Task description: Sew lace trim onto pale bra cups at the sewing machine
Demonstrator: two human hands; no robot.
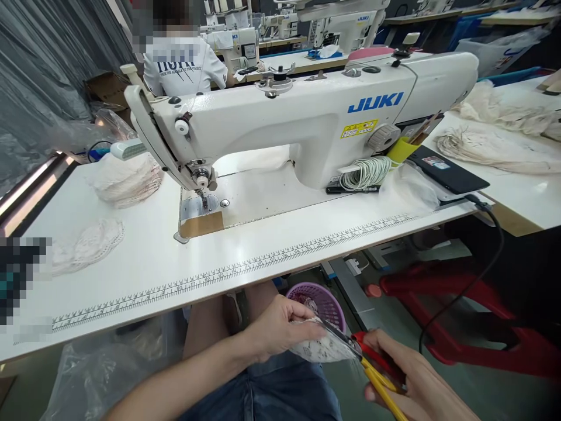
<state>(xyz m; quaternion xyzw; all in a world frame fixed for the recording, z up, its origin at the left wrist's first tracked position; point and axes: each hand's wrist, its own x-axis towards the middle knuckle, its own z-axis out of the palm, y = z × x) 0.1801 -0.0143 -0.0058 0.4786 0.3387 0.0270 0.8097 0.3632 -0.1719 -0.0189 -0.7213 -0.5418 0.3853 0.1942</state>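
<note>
My left hand (283, 328) is closed over a small piece of white lace fabric (326, 346), held above my lap in front of the table edge. Red-and-yellow-handled scissors (372, 371) are gripped in my right hand (409, 374). Their dark blades lie along the upper edge of the lace, close to my left fingertips. I cannot tell whether the blades are cutting into it. Behind my hands, on the floor side, stands a purple basket (322, 301) with some scraps inside.
A white JUKI sewing machine (280, 117) stands on the white table (149, 251), which has a printed ruler along its front. Stacked lace pieces (127, 181) and a loose lace piece (94, 242) lie at left. A red stool (473, 316) is at right; a person (186, 64) sits ahead.
</note>
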